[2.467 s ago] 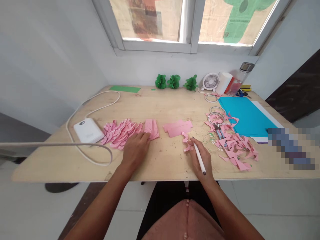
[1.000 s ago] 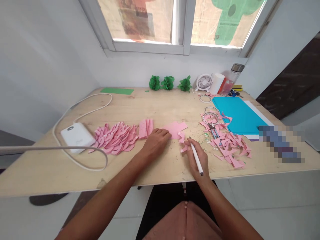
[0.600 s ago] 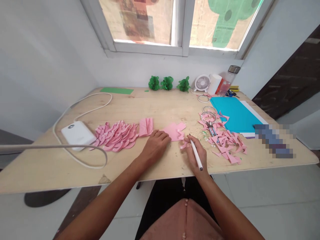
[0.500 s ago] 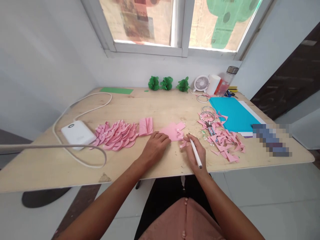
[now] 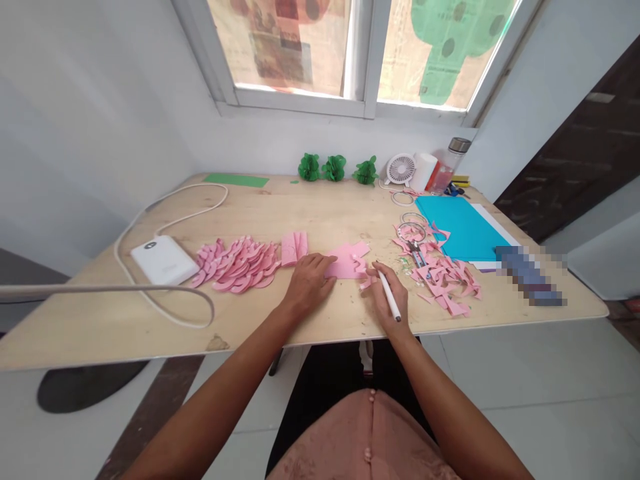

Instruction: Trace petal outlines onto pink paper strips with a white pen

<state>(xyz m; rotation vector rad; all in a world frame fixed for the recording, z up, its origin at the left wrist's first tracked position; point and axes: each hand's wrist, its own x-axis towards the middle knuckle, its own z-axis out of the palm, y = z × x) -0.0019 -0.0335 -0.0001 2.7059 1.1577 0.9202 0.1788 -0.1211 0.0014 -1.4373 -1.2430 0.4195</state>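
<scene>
A flat piece of pink paper (image 5: 343, 265) lies on the table in front of me. Its left edge is under the fingers of my left hand (image 5: 309, 281), which rests flat with nothing gripped. Closed around a white pen (image 5: 389, 292) with dark ends, my right hand (image 5: 396, 305) sits at the paper's right side. By its fingertips there is a small wavy pink cut-out (image 5: 359, 263) on top of the sheet. Beyond my left hand stands a folded pink paper (image 5: 294, 249). A pile of scalloped pink paper pieces (image 5: 243, 265) spreads farther left.
Pink scraps (image 5: 453, 283) and scissors (image 5: 419, 257) lie at right, near blue sheets (image 5: 460, 227). A white power bank (image 5: 164, 260) with a looping cable is at left. Green paper flowers (image 5: 334, 168), a small fan (image 5: 401, 169) and a bottle (image 5: 450, 167) line the back.
The camera view has shifted slightly. My left hand has slid a little farther up over the paper's left edge. My right hand keeps the pen in about the same place.
</scene>
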